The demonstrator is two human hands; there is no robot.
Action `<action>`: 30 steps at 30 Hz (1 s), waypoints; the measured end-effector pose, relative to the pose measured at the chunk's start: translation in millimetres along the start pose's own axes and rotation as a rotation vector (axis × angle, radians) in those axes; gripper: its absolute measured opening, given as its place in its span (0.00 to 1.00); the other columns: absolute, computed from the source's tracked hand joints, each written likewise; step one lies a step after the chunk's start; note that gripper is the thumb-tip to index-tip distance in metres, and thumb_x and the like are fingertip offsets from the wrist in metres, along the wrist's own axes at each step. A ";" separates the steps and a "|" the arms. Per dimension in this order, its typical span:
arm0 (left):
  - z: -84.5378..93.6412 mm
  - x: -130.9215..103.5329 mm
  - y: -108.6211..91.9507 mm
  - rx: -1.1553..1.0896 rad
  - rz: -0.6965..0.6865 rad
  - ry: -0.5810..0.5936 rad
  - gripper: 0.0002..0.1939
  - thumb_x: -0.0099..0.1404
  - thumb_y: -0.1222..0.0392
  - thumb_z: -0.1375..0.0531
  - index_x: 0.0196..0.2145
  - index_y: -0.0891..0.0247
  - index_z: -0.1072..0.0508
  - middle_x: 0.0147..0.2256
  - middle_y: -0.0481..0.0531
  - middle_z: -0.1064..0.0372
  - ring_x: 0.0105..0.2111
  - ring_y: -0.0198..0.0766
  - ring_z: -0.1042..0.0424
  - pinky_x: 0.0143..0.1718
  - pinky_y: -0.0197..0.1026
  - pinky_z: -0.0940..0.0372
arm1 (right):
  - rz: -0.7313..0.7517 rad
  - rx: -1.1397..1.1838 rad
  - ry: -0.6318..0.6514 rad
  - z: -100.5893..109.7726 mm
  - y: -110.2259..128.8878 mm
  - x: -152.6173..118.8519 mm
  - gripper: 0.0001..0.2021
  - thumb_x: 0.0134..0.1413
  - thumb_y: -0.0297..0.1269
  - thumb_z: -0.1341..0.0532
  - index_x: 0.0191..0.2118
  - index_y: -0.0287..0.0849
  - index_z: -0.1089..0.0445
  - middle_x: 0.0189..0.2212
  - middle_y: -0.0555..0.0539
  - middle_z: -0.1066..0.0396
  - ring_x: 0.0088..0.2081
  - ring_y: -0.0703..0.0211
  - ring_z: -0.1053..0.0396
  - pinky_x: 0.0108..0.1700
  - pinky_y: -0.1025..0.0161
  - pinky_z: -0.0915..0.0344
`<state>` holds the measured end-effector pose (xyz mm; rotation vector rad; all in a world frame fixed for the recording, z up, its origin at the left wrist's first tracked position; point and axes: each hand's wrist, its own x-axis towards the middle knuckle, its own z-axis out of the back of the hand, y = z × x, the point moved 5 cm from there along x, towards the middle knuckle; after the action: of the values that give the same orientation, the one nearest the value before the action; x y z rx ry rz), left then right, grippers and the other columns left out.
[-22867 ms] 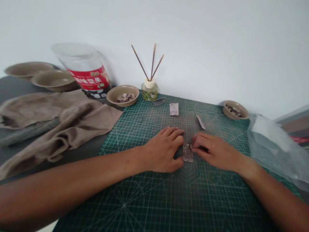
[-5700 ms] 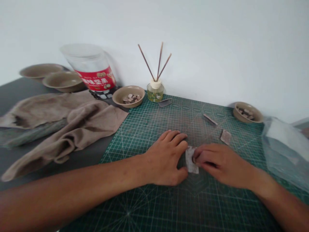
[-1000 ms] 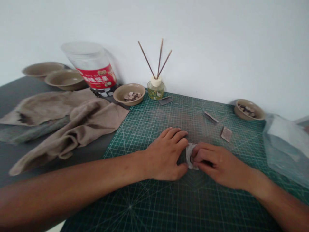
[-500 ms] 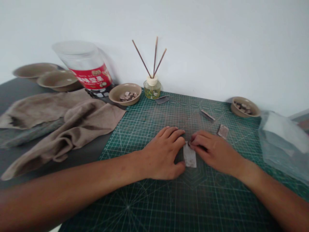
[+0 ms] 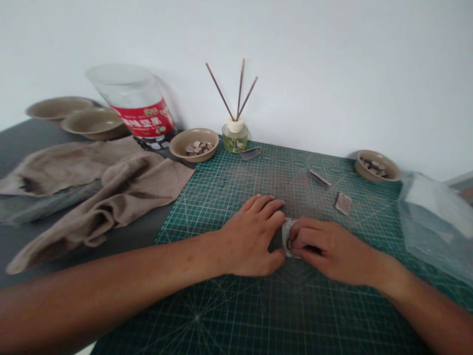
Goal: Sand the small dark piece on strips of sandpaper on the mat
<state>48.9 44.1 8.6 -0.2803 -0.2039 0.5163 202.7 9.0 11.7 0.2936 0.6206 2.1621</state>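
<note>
Using both hands close together, mid-mat. With L hand (image 5: 254, 241) palm down, fingers part-spread, thumb & index set at left corners of a pale sheet (image 5: 287, 230); pressing, not gripping. With R hand (image 5: 325, 251) curled into a tight pinch over right part of sheet, apparently closed on a small dark piece (image 5: 289, 243); mostly hidden, so can't tell its shape.

Main risk: sheet skidding or buckling on the cutting mat (image 5: 192, 291) if L pressure eases, being braced only along the left edge as far as visible. Poss. creasing or tearing too, if rubbed hard toward that edge. Could also lose the small piece: tiny hold, poss. shooting out under sideways force. Could scrape fingertips as well, w/ so little clearance above sheet.

Lesser risk: R knuckles nudging the loose brown piece (image 5: 343, 203), just far-right of them, if swung outward. Prob. no trouble from the bowl (image 5: 377, 176) at far right, well apart.
</note>
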 end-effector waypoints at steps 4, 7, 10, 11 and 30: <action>-0.8 0.4 1.1 0.004 0.016 -0.001 0.25 0.60 0.49 0.38 0.51 0.64 0.32 0.66 0.61 0.44 0.67 0.57 0.49 0.69 0.60 0.55 | -0.063 -0.091 -0.118 7.9 -7.7 -0.7 0.06 0.68 0.30 0.44 0.40 0.42 0.30 0.42 0.44 0.28 0.43 0.54 0.29 0.46 0.55 0.32; -1.2 0.7 1.1 0.003 0.017 -0.001 0.27 0.60 0.48 0.38 0.53 0.64 0.33 0.66 0.61 0.44 0.67 0.57 0.49 0.69 0.59 0.55 | -0.093 -0.090 -0.049 10.5 -11.0 -5.0 0.06 0.67 0.32 0.43 0.39 0.43 0.29 0.40 0.46 0.28 0.40 0.56 0.29 0.44 0.57 0.32; -1.0 0.6 0.0 0.000 0.003 0.002 0.26 0.61 0.47 0.39 0.52 0.65 0.32 0.65 0.62 0.43 0.67 0.56 0.48 0.69 0.58 0.54 | -0.011 -0.011 0.062 3.1 -2.8 -6.1 0.05 0.66 0.31 0.41 0.38 0.45 0.29 0.38 0.49 0.29 0.37 0.59 0.29 0.40 0.60 0.33; -0.9 0.4 -0.1 0.000 0.003 0.002 0.25 0.61 0.48 0.39 0.51 0.64 0.32 0.65 0.62 0.43 0.67 0.56 0.47 0.69 0.58 0.54 | 0.010 -0.005 0.050 1.7 -0.8 -4.8 0.05 0.66 0.31 0.42 0.38 0.44 0.30 0.38 0.48 0.29 0.37 0.59 0.29 0.40 0.60 0.33; -1.9 1.0 0.1 -0.004 0.002 -0.003 0.25 0.61 0.48 0.40 0.51 0.65 0.32 0.65 0.62 0.43 0.67 0.57 0.48 0.69 0.59 0.55 | 0.001 0.041 0.035 3.0 -8.0 1.6 0.04 0.65 0.30 0.41 0.37 0.44 0.31 0.38 0.49 0.30 0.37 0.60 0.30 0.40 0.61 0.34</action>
<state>50.2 44.3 6.8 -0.2841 -0.2075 0.5183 208.3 15.3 10.1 0.2789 0.6848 2.1612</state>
